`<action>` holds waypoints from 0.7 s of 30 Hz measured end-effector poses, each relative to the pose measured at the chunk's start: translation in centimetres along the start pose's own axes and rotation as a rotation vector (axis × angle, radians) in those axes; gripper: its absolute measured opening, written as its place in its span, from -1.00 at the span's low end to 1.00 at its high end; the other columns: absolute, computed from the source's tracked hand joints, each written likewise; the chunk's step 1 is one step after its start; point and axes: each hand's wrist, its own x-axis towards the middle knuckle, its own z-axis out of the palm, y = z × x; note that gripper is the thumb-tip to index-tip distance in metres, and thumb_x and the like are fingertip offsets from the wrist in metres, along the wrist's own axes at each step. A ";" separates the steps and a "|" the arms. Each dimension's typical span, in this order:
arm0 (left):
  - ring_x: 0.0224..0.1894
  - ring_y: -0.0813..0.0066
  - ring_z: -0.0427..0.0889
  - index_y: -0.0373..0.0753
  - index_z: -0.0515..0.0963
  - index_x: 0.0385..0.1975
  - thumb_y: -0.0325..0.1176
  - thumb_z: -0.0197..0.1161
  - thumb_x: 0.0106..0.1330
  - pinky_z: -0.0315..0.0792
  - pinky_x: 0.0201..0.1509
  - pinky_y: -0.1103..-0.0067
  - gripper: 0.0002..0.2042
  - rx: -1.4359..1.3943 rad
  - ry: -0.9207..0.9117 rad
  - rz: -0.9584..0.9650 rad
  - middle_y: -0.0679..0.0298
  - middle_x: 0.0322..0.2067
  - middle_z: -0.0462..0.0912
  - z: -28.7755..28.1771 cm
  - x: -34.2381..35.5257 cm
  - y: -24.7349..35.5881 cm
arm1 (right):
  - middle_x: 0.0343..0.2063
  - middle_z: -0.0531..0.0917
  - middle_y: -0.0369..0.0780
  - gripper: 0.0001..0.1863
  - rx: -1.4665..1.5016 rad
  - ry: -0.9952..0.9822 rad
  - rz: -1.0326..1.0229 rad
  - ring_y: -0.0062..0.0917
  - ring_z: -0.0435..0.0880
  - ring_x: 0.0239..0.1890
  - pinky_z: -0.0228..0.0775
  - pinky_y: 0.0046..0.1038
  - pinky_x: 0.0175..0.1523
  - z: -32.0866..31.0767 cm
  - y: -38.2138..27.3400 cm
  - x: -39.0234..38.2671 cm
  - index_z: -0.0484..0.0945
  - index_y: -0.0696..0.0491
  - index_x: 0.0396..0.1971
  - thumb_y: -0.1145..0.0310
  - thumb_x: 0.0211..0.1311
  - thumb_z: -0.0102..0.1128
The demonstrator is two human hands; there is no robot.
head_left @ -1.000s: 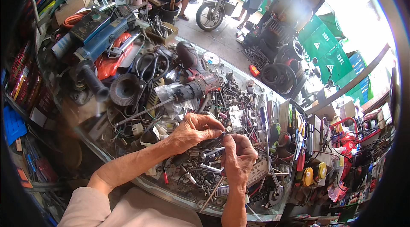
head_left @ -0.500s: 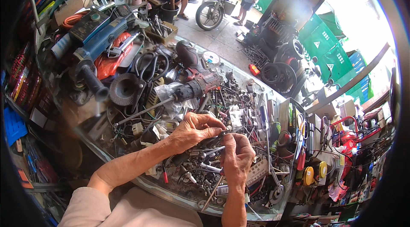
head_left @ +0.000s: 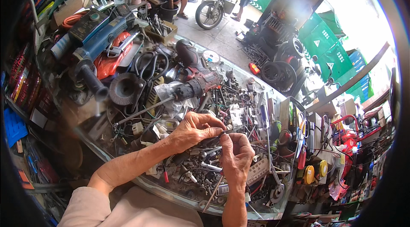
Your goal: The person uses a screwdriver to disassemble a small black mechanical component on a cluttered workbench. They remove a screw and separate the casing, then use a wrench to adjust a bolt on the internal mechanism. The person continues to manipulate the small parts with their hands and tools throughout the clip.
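Above a heap of loose hardware, my left hand [head_left: 194, 131] reaches in from the left with its thumb and forefinger pinched together. Facing it, my right hand [head_left: 238, 154] is closed too, thumb pressed against bent fingers. Their fingertips meet at a tiny dark part [head_left: 225, 132], mostly covered, whose kind I cannot make out. Beyond the hands lies a red and black cordless drill [head_left: 200, 82] with a long rod in its chuck. Sockets, bolts and small metal fittings [head_left: 209, 156] spread beneath both hands. A small red-handled tool [head_left: 166, 176] lies below my left wrist.
Left on the glass-topped counter [head_left: 171, 193] are a blue angle grinder [head_left: 102, 35], a round abrasive disc [head_left: 122, 89] and black-handled shears [head_left: 149, 67]. Scissors [head_left: 302, 135] and yellow tape rolls [head_left: 308, 175] stand right. Beyond are a motorcycle [head_left: 211, 11], a seated person and a standing person.
My hands stay in nearly the same place; the right thumb has shifted slightly left and the small part is more covered. The standing person has moved closer to the motorcycle.
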 end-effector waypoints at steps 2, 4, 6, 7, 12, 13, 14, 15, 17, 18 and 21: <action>-0.32 0.74 0.56 -0.31 0.63 -0.21 -0.45 0.24 0.28 0.47 -0.23 0.75 -0.86 -0.018 -0.001 0.006 0.34 -0.34 0.67 0.0 0.0 0.0 | -0.62 0.48 -0.45 -0.76 -0.002 -0.014 0.008 -0.87 0.30 -0.60 0.12 -0.75 -0.54 0.0 -0.3 0.0 0.51 0.16 -0.42 0.27 0.26 0.24; -0.30 0.73 0.56 -0.31 0.64 -0.21 -0.46 0.24 0.28 0.47 -0.21 0.75 -0.86 -0.025 -0.007 0.028 0.34 -0.33 0.67 0.0 0.0 -0.2 | -0.63 0.47 -0.45 -0.76 -0.016 -0.033 0.010 -0.86 0.30 -0.60 0.12 -0.74 -0.54 -0.2 -0.3 0.0 0.51 0.16 -0.43 0.28 0.26 0.24; -0.29 0.72 0.56 -0.31 0.64 -0.21 -0.46 0.25 0.28 0.47 -0.19 0.74 -0.86 -0.059 -0.017 0.029 0.34 -0.32 0.66 0.0 0.1 -0.3 | -0.65 0.47 -0.44 -0.76 -0.043 -0.063 0.007 -0.86 0.30 -0.60 0.12 -0.73 -0.54 -0.5 -0.2 0.1 0.51 0.17 -0.44 0.28 0.27 0.23; -0.28 0.72 0.56 -0.31 0.64 -0.21 -0.45 0.25 0.28 0.47 -0.18 0.73 -0.86 -0.075 -0.022 0.029 0.34 -0.32 0.66 0.0 0.1 -0.4 | -0.66 0.47 -0.43 -0.76 -0.059 -0.062 -0.007 -0.84 0.30 -0.61 0.13 -0.71 -0.54 -0.5 -0.2 0.1 0.51 0.17 -0.44 0.28 0.27 0.23; -0.29 0.72 0.56 -0.32 0.64 -0.21 -0.42 0.28 0.26 0.47 -0.17 0.71 -0.84 -0.052 -0.013 0.073 0.33 -0.34 0.66 0.0 0.2 -0.7 | -0.68 0.48 -0.35 -0.76 -0.130 -0.062 -0.078 -0.76 0.32 -0.64 0.19 -0.62 -0.54 -0.7 0.2 0.2 0.51 0.19 -0.43 0.30 0.27 0.22; -0.29 0.72 0.56 -0.32 0.64 -0.22 -0.41 0.29 0.26 0.47 -0.18 0.71 -0.83 -0.049 -0.005 0.075 0.33 -0.34 0.66 0.0 0.1 -0.7 | -0.67 0.49 -0.34 -0.77 -0.137 -0.058 -0.087 -0.75 0.32 -0.64 0.20 -0.62 -0.54 -0.6 0.2 0.2 0.51 0.19 -0.43 0.31 0.27 0.22; -0.30 0.73 0.55 -0.33 0.63 -0.22 -0.40 0.29 0.26 0.47 -0.19 0.72 -0.83 -0.041 0.002 0.042 0.34 -0.35 0.66 0.0 0.1 -0.5 | -0.67 0.50 -0.33 -0.77 -0.143 -0.054 -0.096 -0.74 0.33 -0.64 0.21 -0.61 -0.53 -0.5 0.2 0.2 0.51 0.19 -0.42 0.31 0.27 0.22; -0.30 0.73 0.55 -0.33 0.63 -0.23 -0.39 0.29 0.26 0.47 -0.20 0.72 -0.83 -0.034 0.009 0.010 0.35 -0.36 0.66 0.1 0.0 -0.2 | -0.67 0.50 -0.33 -0.77 -0.150 -0.049 -0.104 -0.73 0.33 -0.64 0.22 -0.60 -0.53 -0.5 0.2 0.2 0.51 0.19 -0.42 0.31 0.27 0.22; -0.31 0.75 0.54 -0.33 0.63 -0.23 -0.36 0.30 0.26 0.45 -0.22 0.73 -0.82 -0.024 0.017 -0.024 0.36 -0.38 0.66 0.1 0.0 -0.2 | -0.66 0.51 -0.32 -0.77 -0.186 -0.051 -0.126 -0.73 0.34 -0.63 0.23 -0.60 -0.52 -0.6 0.3 0.2 0.51 0.19 -0.42 0.31 0.27 0.22; -0.32 0.76 0.53 -0.32 0.63 -0.23 -0.35 0.30 0.26 0.45 -0.23 0.74 -0.81 -0.018 0.023 -0.024 0.37 -0.38 0.65 0.1 0.0 -0.2 | -0.66 0.52 -0.32 -0.77 -0.203 -0.055 -0.139 -0.74 0.34 -0.63 0.23 -0.61 -0.52 -0.6 0.3 0.1 0.51 0.19 -0.41 0.31 0.27 0.22; -0.33 0.77 0.52 -0.32 0.62 -0.23 -0.31 0.30 0.27 0.43 -0.25 0.75 -0.79 -0.002 0.029 -0.029 0.38 -0.39 0.65 0.2 0.0 -0.3 | -0.66 0.52 -0.32 -0.77 -0.188 -0.062 -0.120 -0.74 0.35 -0.62 0.24 -0.61 -0.52 -0.6 0.3 0.1 0.52 0.19 -0.40 0.31 0.27 0.22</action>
